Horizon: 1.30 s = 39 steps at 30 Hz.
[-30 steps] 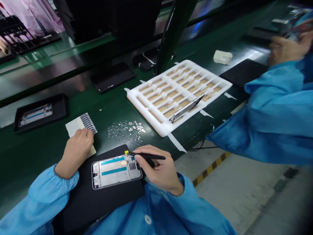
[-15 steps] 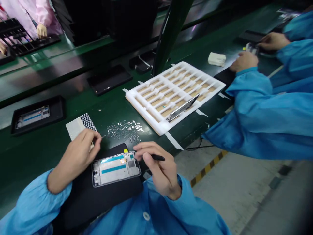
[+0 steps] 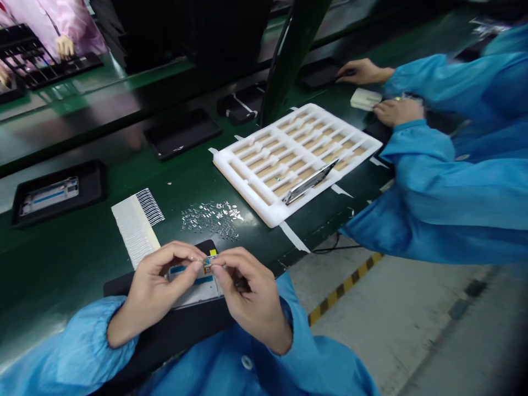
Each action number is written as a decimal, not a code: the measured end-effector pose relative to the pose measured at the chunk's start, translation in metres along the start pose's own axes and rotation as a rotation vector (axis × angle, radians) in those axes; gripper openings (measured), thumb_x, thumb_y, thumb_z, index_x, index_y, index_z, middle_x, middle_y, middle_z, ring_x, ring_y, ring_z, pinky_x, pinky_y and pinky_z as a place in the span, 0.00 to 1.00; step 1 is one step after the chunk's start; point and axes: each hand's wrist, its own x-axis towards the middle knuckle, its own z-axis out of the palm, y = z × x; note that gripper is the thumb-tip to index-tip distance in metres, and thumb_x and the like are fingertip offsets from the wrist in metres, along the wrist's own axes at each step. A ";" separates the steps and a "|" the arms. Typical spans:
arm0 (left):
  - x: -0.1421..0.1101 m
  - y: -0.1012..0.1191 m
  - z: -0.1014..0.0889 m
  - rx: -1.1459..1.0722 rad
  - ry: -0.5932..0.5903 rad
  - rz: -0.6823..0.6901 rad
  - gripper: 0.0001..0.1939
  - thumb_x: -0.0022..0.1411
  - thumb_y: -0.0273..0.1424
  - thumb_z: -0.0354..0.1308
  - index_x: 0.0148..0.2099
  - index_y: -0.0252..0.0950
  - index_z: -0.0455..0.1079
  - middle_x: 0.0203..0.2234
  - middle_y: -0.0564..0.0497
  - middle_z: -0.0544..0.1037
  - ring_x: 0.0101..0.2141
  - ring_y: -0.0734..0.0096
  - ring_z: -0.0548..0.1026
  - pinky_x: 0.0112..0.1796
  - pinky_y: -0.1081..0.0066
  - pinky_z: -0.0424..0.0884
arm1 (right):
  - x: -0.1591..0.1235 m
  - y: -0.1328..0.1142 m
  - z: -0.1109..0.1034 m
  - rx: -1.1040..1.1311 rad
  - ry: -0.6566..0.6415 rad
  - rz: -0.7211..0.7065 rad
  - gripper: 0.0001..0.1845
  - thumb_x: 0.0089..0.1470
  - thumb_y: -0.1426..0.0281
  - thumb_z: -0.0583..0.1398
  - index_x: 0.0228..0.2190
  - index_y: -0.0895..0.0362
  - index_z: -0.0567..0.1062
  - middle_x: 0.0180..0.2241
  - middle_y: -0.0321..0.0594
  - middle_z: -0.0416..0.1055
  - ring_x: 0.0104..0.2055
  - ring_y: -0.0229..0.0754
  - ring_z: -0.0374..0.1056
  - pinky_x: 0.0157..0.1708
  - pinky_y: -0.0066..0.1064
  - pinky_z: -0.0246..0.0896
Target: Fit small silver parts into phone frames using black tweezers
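Over the phone frame, my left hand and my right hand meet almost fingertip to fingertip. The left thumb and forefinger pinch something small and thin that I cannot make out. A black pen-like tool lies in my right hand, whose thumb and forefinger are also pressed together at the same spot. Silvery with blue strips, the phone frame rests on a black pad and is partly covered by my hands. Beyond my left hand is a white sheet with a row of thin strips.
Many tiny metal pieces lie scattered beyond the pad. A white slotted tray holds one leaning phone part. Black trays stand along the green bench. A co-worker's blue sleeves are at right; another person works across the bench.
My left hand has moved right from the white sheet to above the phone frame. My right hand has moved left to meet it. The co-worker's far hand has reached toward a black tray.
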 end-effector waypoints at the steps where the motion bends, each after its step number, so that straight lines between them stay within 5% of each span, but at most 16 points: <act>1: -0.001 0.000 -0.004 0.129 -0.026 0.039 0.07 0.71 0.35 0.64 0.43 0.38 0.79 0.38 0.49 0.85 0.38 0.69 0.83 0.38 0.73 0.80 | 0.002 0.004 -0.004 -0.063 -0.015 -0.043 0.06 0.70 0.75 0.60 0.41 0.55 0.78 0.38 0.40 0.78 0.35 0.39 0.75 0.35 0.29 0.71; 6: -0.013 -0.011 -0.018 0.810 -0.189 0.275 0.10 0.77 0.33 0.55 0.50 0.36 0.77 0.45 0.46 0.84 0.42 0.59 0.83 0.42 0.62 0.82 | 0.014 0.020 -0.026 -0.630 -0.300 -0.355 0.14 0.71 0.81 0.52 0.46 0.60 0.76 0.43 0.47 0.80 0.43 0.46 0.77 0.36 0.34 0.70; 10: -0.026 -0.019 -0.011 1.036 -0.238 0.408 0.12 0.76 0.26 0.52 0.48 0.32 0.78 0.44 0.42 0.82 0.42 0.55 0.82 0.42 0.58 0.83 | 0.018 0.022 -0.029 -0.879 -0.454 -0.456 0.16 0.70 0.82 0.50 0.45 0.62 0.77 0.41 0.48 0.80 0.39 0.47 0.76 0.29 0.34 0.65; 30: -0.023 -0.021 0.000 1.075 -0.141 0.579 0.16 0.76 0.23 0.46 0.53 0.29 0.76 0.42 0.41 0.82 0.40 0.57 0.81 0.38 0.61 0.81 | 0.021 0.020 -0.017 -1.010 -0.467 -0.531 0.09 0.70 0.78 0.56 0.43 0.62 0.77 0.35 0.42 0.77 0.32 0.46 0.71 0.22 0.37 0.55; 35: -0.021 -0.023 0.002 1.091 -0.140 0.618 0.16 0.77 0.23 0.47 0.54 0.28 0.76 0.41 0.42 0.82 0.39 0.58 0.80 0.38 0.62 0.79 | 0.020 0.018 -0.016 -1.044 -0.451 -0.562 0.10 0.70 0.78 0.57 0.40 0.62 0.80 0.34 0.42 0.77 0.31 0.46 0.70 0.21 0.37 0.58; 39: -0.020 -0.022 0.003 1.126 -0.130 0.625 0.17 0.76 0.22 0.46 0.54 0.28 0.77 0.41 0.42 0.82 0.39 0.58 0.80 0.39 0.62 0.79 | 0.004 0.014 -0.009 -1.108 -0.409 -0.578 0.12 0.68 0.78 0.58 0.45 0.65 0.82 0.42 0.49 0.82 0.33 0.47 0.71 0.22 0.35 0.64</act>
